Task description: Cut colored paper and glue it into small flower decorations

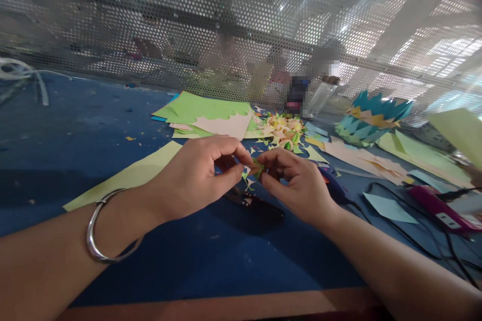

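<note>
My left hand (211, 165), with a silver bangle (92, 233) on its wrist, pinches one side of a small folded piece of green and peach paper (256, 168). The other side of that piece is between the fingertips of my right hand (297, 180). Below my hands lies a dark-handled cutting tool (263, 210), its front end partly hidden by my left hand. Tiny paper scraps (248, 183) are scattered just under my fingertips. Beyond them is a heap of small cut paper pieces (284, 129).
Behind my left hand are a stack of green paper sheets (211, 109) and a pale yellow sheet (131, 175). To the right: a blue glue gun (335, 188), a spiky paper basket (372, 118), a purple power strip (437, 208), black cables (410, 238). A perforated metal screen (196, 35) stands behind.
</note>
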`<state>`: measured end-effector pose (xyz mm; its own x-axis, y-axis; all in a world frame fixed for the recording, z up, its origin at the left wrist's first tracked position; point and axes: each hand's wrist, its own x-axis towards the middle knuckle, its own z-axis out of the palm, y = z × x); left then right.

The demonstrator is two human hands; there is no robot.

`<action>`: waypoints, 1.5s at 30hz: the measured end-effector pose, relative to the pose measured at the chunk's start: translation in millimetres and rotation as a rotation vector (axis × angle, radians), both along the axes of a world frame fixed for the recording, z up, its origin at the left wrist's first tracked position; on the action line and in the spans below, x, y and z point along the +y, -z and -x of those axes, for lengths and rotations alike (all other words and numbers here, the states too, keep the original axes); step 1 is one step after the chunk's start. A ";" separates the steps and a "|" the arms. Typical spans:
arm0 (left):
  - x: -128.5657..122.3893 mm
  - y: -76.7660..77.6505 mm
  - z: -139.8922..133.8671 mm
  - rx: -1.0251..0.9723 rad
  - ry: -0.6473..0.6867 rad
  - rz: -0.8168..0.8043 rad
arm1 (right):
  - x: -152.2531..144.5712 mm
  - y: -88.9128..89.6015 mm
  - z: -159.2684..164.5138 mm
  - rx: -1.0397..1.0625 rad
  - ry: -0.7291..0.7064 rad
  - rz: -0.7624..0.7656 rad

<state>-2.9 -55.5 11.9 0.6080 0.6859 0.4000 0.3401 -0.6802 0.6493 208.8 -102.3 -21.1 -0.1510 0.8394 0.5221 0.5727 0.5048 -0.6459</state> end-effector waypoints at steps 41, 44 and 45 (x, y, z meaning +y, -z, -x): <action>1.8 7.3 -6.3 0.097 -0.012 -0.248 | -2.1 2.0 3.7 -0.052 -0.026 0.052; 1.8 8.0 -6.0 0.096 -0.002 -0.187 | -1.6 1.8 3.5 -0.057 -0.016 0.046; 1.9 8.3 -5.8 0.093 0.003 -0.153 | -1.4 1.7 3.3 -0.061 -0.009 0.043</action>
